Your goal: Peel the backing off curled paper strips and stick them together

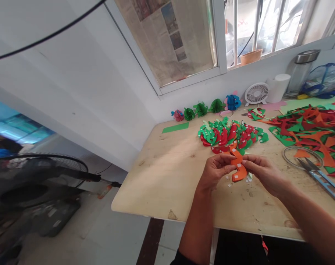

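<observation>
Between both hands, above the front part of the wooden table (167, 176), is an orange paper cutout (239, 173) with a curvy outline and small white squares on it. My left hand (218, 167) pinches its left side between thumb and fingers. From the right, my right hand (262, 171) pinches the same cutout near its middle. Just behind the hands lies a pile of red and green paper cutouts (222, 133), many with similar white squares. Tiny white paper bits (249, 178) are scattered on the table below the fingers.
Scissors (321, 180) and a metal ring (287, 156) lie to the right, beside a heap of paper scraps (316, 129). Folded paper figures (202, 109) line the wall near a small white fan (256, 94) and a glass bottle (298, 77). A green strip (175, 127) lies back left.
</observation>
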A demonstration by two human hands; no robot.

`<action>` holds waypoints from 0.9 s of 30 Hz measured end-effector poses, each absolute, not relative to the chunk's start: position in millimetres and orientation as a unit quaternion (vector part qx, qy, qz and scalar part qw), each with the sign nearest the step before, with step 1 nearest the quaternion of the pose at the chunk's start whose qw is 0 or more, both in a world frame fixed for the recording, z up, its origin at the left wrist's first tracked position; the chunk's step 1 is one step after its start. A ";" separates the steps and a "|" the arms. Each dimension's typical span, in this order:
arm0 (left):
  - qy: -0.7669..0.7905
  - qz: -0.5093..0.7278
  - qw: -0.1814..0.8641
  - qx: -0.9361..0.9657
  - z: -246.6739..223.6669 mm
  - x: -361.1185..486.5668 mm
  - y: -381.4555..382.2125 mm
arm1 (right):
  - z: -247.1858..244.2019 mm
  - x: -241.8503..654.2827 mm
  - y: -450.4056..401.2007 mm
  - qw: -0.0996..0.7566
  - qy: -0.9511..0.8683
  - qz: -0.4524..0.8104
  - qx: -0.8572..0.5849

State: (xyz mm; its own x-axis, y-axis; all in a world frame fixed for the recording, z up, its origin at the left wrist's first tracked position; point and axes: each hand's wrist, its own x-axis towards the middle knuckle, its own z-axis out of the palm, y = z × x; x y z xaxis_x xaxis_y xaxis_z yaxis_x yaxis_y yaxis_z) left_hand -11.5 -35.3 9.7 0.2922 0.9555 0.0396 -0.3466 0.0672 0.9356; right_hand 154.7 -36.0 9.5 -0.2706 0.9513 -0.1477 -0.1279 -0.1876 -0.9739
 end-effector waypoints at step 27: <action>0.327 0.499 0.641 0.482 7.8 -13.2 -36.2 | 13.4 153.0 -37.4 0.441 -0.516 0.589 -0.440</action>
